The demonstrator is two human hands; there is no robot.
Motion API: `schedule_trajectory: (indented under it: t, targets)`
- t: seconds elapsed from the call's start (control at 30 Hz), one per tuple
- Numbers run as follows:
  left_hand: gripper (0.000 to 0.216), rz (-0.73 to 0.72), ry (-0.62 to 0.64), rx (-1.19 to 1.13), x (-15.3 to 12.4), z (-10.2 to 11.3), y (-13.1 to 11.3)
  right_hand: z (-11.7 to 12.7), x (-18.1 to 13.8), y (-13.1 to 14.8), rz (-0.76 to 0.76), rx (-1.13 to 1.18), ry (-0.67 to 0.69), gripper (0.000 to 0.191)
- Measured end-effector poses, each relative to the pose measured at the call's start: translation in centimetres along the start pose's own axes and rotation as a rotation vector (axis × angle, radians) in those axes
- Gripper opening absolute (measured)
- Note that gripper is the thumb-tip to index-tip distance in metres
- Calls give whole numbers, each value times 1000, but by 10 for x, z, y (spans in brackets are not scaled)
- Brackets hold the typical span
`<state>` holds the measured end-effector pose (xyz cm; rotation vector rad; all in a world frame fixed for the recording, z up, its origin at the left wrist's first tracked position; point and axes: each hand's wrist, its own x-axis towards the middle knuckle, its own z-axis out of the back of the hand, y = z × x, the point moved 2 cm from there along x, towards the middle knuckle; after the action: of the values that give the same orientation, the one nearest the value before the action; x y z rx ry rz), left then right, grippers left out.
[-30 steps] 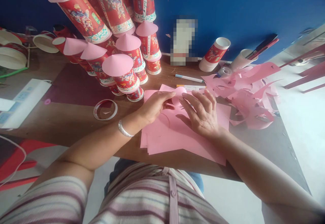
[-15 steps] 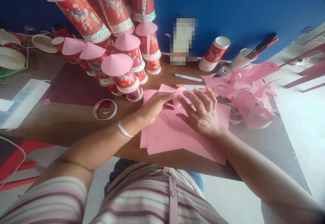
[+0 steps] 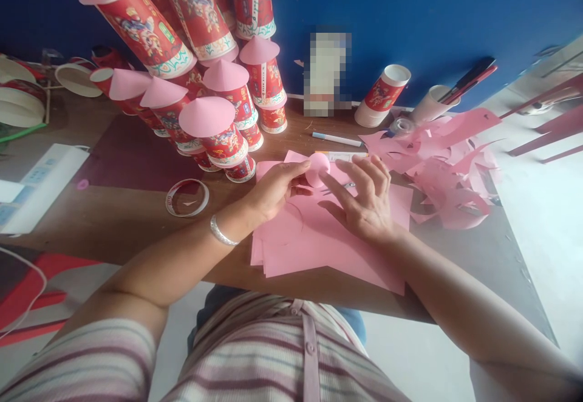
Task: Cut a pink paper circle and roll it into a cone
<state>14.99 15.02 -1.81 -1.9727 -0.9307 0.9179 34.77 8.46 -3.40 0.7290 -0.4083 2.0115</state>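
Note:
A small pink paper cone [image 3: 318, 170] is pinched between the thumb and fingers of my left hand [image 3: 283, 188]. My right hand [image 3: 364, 203] is spread just to the right of the cone, its index fingertip at or very near the paper's edge; whether it touches I cannot tell. Beneath both hands lies a stack of pink paper sheets [image 3: 314, 244] with a thin curved line on the top one. A pair of scissors [image 3: 348, 185] rests on the sheets, partly hidden by my right hand.
Red paper cups [image 3: 228, 147] with pink cone tops are stacked at the back left. Pink paper scraps [image 3: 455, 165] heap on the right, near a pen cup [image 3: 430, 107]. Two markers [image 3: 337, 139] lie behind the sheets. A white paper ring [image 3: 187, 198] and power strip [image 3: 40, 183] sit left.
My right hand's fingers have drawn slightly away from the cone, which now shows more fully in my left hand. More of the scissors is visible.

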Motion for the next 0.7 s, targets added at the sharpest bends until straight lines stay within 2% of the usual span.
schedule_trajectory:
  t: [0.2,0.33,0.4,0.5,0.6,0.7]
  targets:
    - [34,-10,40,0,1,0,1,-4,-5,-2,35,21,47,52]
    - [37,-16,-5,-22,3,2,1,2,-8,-3,96,131,-41,27]
    - [35,-13,-35,-47,3,3,0,6,-7,-3,60,203,-111,14]
    - [31,20,-42,-96,4,3,-1,9,0,-5,-200,382,-135,7]
    - [28,63,-13,-148,4,3,0,5,6,-11,-605,730,-53,25]
    - [24,95,25,-161,6,3,1,-1,10,-15,-874,1146,53,39]
